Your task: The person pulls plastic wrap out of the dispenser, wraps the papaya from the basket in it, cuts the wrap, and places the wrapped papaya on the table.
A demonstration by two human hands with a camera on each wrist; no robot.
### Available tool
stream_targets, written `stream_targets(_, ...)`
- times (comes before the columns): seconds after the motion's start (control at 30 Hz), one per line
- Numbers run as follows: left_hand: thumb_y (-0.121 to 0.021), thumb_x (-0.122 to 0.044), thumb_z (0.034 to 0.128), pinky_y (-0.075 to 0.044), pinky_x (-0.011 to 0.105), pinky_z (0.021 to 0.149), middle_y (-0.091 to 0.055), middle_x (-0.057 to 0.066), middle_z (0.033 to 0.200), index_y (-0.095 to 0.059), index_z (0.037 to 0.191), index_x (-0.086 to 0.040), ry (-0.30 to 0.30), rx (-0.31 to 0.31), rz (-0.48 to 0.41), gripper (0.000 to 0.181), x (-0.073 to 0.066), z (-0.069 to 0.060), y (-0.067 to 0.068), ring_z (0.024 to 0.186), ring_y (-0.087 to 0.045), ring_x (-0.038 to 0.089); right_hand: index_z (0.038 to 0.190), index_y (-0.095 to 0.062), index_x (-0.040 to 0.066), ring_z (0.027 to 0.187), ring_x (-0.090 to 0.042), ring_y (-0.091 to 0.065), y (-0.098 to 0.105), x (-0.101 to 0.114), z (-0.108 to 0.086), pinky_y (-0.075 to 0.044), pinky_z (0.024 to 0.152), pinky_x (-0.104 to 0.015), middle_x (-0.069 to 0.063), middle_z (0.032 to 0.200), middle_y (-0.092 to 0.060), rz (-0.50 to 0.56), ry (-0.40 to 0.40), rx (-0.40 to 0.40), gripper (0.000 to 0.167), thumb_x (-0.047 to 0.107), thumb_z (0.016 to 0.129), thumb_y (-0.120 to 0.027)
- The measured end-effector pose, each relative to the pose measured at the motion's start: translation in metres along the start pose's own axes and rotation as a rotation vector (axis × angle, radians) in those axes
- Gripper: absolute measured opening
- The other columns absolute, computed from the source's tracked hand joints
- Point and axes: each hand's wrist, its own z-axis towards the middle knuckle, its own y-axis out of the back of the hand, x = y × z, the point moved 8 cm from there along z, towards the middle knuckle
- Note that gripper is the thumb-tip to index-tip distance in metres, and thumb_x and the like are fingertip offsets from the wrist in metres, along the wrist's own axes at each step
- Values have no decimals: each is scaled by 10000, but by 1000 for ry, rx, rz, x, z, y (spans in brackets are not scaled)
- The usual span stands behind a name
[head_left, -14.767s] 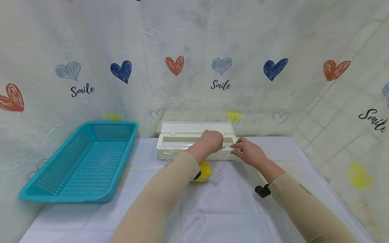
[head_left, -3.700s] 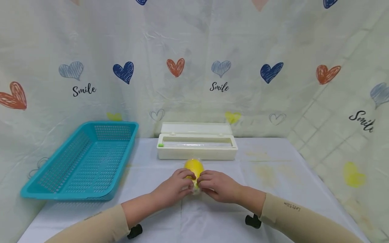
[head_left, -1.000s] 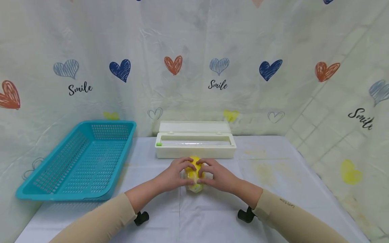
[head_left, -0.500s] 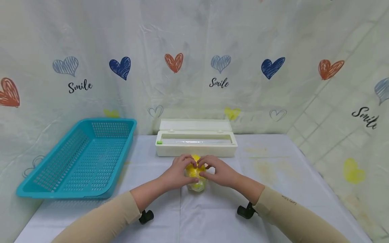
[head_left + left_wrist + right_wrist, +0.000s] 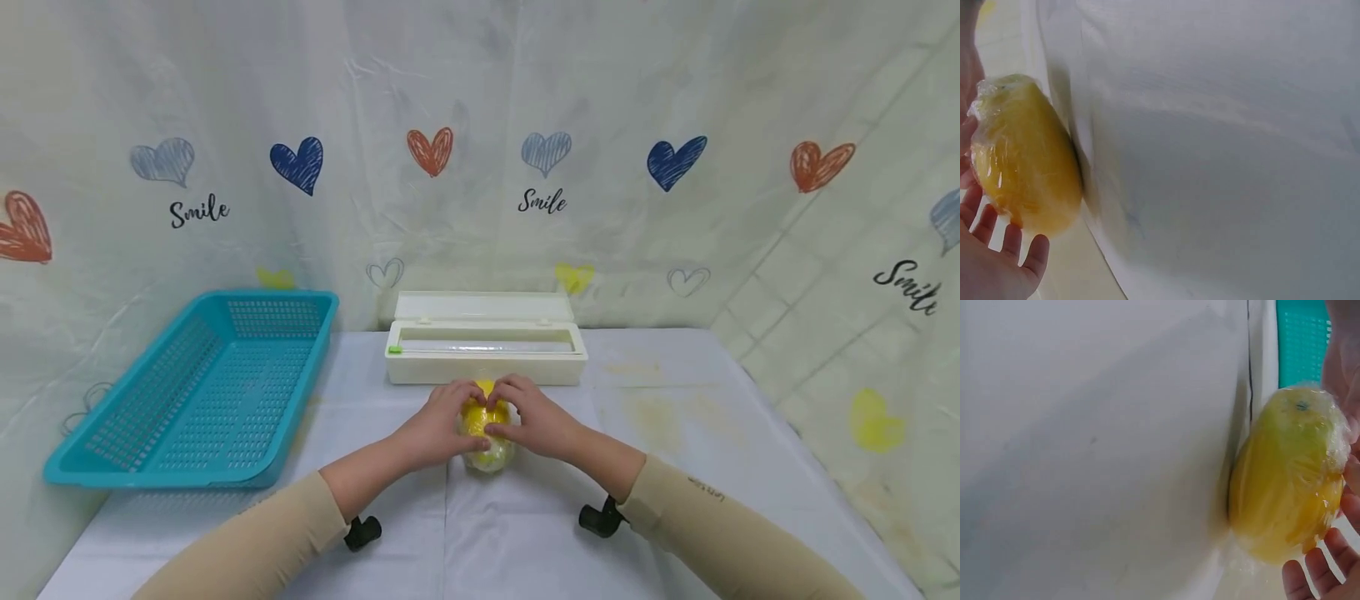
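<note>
A yellow oval fruit [image 5: 474,422] with a greenish end lies on the table, wrapped in clear cling film. My left hand [image 5: 435,429] curves round its left side, the fingers bent over the top and the thumb on the near part. From the other side my right hand [image 5: 543,422] holds it likewise, the thumb reaching across the film. Both wrist views show the wrapped fruit, the film bunched and wrinkled on the side towards the fingers. Just behind it stands a white cling film dispenser [image 5: 483,368], lid raised, with its green slide cutter [image 5: 395,349] at the left end.
A turquoise perforated basket [image 5: 161,481] stands at the left of the table. White cloth [image 5: 525,542] covers the tabletop, and a heart-printed curtain [image 5: 480,75] hangs right behind the dispenser. Black wrist cameras [image 5: 363,533] hang below both sleeves.
Earlier both hands worked at the dispenser, the green cutter towards its right; the cutter is now at the left end. Since then the hands hold the fruit, lately shifting their fingers and thumbs over the film.
</note>
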Motion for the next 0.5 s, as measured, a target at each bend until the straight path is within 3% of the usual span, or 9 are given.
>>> stream_targets(0.13,-790,-368,845,-355,473,1116,-388,-15,1503,-538,1289,-220,2,18,0,531,1,-3,1,1399,-310,262,1101,-636,207,1150,-202,-513,4,1,-2,-517,863,-395,26,1233,-534,24,-14,16,231,303,913,-731)
stream_targets(0.23,-766,-373,867,-357,483,1116,-368,-12,1524,-530,1339,-214,-3,18,17,551,3,-7,2,1421,-298,258,1153,-639,206,1193,-216,-520,10,0,-2,-521,881,-411,17,1287,-536,24,11,38,240,288,937,-702)
stream_targets(0.5,-763,-531,816,-407,540,1064,-235,71,1596,-312,1543,-159,155,3,-2,933,8,-20,-7,1417,-316,321,1277,-656,232,1305,-281,-451,18,-13,5,-440,1041,-492,-59,1402,-507,-58,90,91,326,295,958,-668)
